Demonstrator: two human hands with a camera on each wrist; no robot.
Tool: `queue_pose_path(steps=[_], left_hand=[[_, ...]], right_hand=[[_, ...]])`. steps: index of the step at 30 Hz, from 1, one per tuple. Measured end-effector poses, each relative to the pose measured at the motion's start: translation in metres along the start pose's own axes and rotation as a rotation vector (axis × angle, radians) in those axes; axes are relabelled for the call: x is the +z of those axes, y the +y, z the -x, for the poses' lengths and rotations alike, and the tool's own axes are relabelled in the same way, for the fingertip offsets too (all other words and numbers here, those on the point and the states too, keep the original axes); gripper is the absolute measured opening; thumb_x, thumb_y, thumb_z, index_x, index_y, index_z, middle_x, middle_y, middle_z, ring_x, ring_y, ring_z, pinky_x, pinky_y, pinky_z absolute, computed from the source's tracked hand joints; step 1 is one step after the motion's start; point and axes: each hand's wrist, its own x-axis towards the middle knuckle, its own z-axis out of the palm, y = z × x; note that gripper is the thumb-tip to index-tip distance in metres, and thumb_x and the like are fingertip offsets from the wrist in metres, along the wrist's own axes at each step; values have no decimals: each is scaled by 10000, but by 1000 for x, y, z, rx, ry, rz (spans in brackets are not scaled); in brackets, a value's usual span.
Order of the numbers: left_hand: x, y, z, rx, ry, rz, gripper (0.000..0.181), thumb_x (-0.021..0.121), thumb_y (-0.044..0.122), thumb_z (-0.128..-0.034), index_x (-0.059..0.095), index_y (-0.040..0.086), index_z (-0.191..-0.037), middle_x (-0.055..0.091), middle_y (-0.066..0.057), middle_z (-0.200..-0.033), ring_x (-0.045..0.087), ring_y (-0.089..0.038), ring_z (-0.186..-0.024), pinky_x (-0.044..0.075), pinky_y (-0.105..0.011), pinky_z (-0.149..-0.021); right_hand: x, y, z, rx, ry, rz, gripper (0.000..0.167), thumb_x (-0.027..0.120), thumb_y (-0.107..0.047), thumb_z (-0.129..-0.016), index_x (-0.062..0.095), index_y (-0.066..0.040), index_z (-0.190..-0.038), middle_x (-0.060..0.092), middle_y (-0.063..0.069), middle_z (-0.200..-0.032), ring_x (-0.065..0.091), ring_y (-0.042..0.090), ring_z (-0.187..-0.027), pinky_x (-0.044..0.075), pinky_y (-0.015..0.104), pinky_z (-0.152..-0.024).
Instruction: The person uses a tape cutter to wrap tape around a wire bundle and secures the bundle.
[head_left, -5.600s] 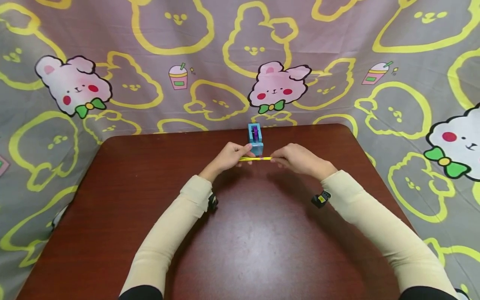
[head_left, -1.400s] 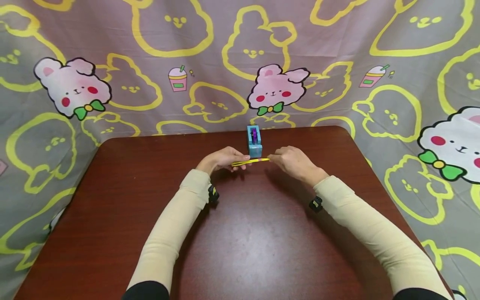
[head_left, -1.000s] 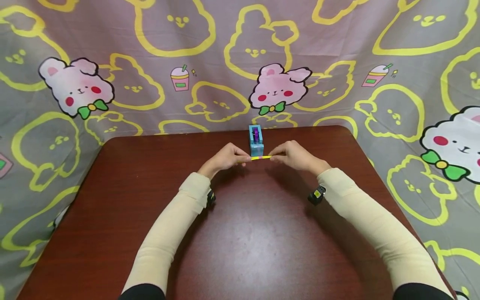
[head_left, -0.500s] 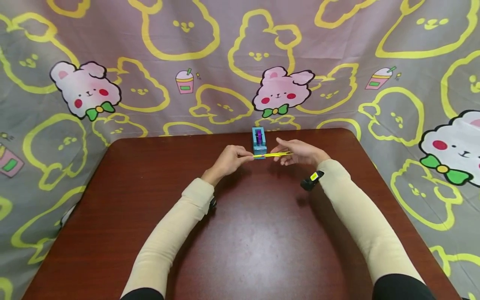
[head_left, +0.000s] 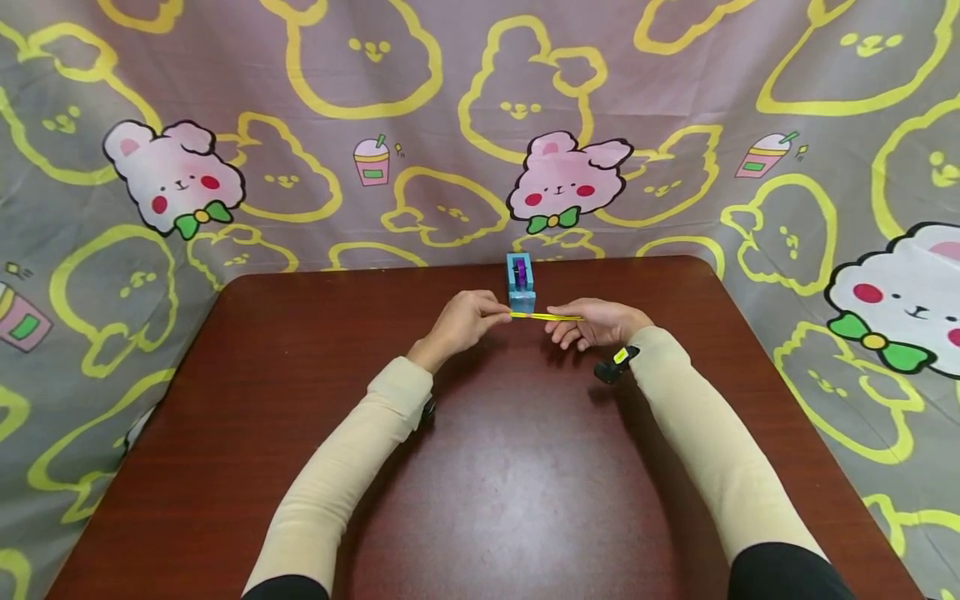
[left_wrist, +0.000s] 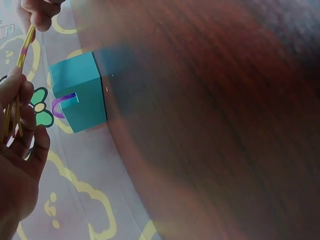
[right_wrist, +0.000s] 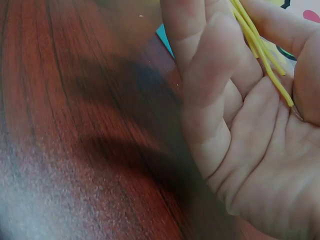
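Note:
A thin bundle of yellow wires (head_left: 561,317) spans the gap between the two hands over the table. My left hand (head_left: 467,321) pinches its left end between thumb and fingertips. The right hand (head_left: 600,322) has the other end lying between thumb and fingers, its lower fingers loosely bent. In the right wrist view, separate wire ends (right_wrist: 260,50) fan out towards the palm, and one has a thin bare tip. A pink-purple band (left_wrist: 24,51) wraps the bundle's middle in the left wrist view. Just behind stands a blue tape dispenser (head_left: 521,285) with a purple roll, touched by neither hand.
The brown wooden table (head_left: 480,467) reaches back to a patterned curtain (head_left: 420,92). A small black wrist camera (head_left: 617,365) hangs at the right cuff. Dark shadows of the hands fall on the tabletop.
Earlier, loose strands showed at the left hand while the right pinched tightly. Now the strands show at the right; its raised thumb has come down and the hand has turned, palm showing. The dispenser stayed put.

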Motion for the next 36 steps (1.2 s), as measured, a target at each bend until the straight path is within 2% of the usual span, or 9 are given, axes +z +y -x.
queue_pose_path(steps=[5,8,14,18,20,24,30,33,36], left_hand=[[2,0,2,-30,-13,-4,165,756,182,-919,810,98,-1051,695,29,-857,571,-92,-722,463,-257,-644],[3,-2,3,-51,-9,11,173,757,200,-919,811,106,-1053,699,35,-869,580,-91,-736,470,-255,-646],[5,-4,2,-85,19,57,160,773,203,-906,817,101,-1021,700,37,-866,579,-99,-735,468,-254,-622],[6,-5,0,-96,27,84,162,776,204,-904,815,95,-1016,701,34,-860,569,-103,-727,461,-254,-611],[7,-6,-1,-98,33,87,160,779,202,-901,816,96,-1014,702,33,-861,572,-104,-732,462,-257,-620],[7,-6,-4,-105,43,85,140,791,190,-889,817,104,-997,712,32,-877,595,-112,-772,483,-279,-671],[7,-6,-8,-160,30,113,129,824,183,-860,801,117,-969,720,34,-928,621,-127,-832,512,-314,-745],[7,-7,-12,-192,12,191,152,809,217,-879,798,94,-969,738,-18,-933,656,-202,-826,515,-310,-730],[7,-11,-16,-249,-5,317,237,728,275,-949,794,48,-966,746,-128,-909,661,-309,-775,494,-289,-657]], right_hand=[[-1,0,4,-21,-15,24,473,526,-381,-1055,602,85,-1084,711,61,-816,663,172,-744,478,281,-578],[-1,-3,7,-48,-24,67,483,511,-345,-1067,578,132,-1106,718,76,-823,672,188,-749,501,296,-595],[0,-15,15,-140,-65,226,511,509,-271,-1073,512,226,-1190,726,141,-888,693,237,-799,568,367,-703],[1,-24,22,-179,-33,350,459,548,-248,-1058,580,196,-1170,732,167,-895,709,246,-795,583,394,-736],[4,-28,27,-214,-16,419,420,559,-220,-1053,609,183,-1158,730,187,-893,713,259,-794,582,447,-773],[11,-35,34,-307,43,555,327,589,-161,-1034,671,139,-1133,728,196,-875,709,317,-804,557,537,-817],[21,-39,40,-400,216,734,219,657,-143,-993,751,16,-1111,739,145,-858,684,435,-858,567,509,-787],[25,-39,42,-427,286,769,187,680,-118,-974,766,-8,-1098,745,152,-881,686,437,-867,564,521,-792],[30,-35,44,-479,344,810,167,697,-65,-950,771,-5,-1088,753,155,-913,709,397,-864,576,480,-782]])
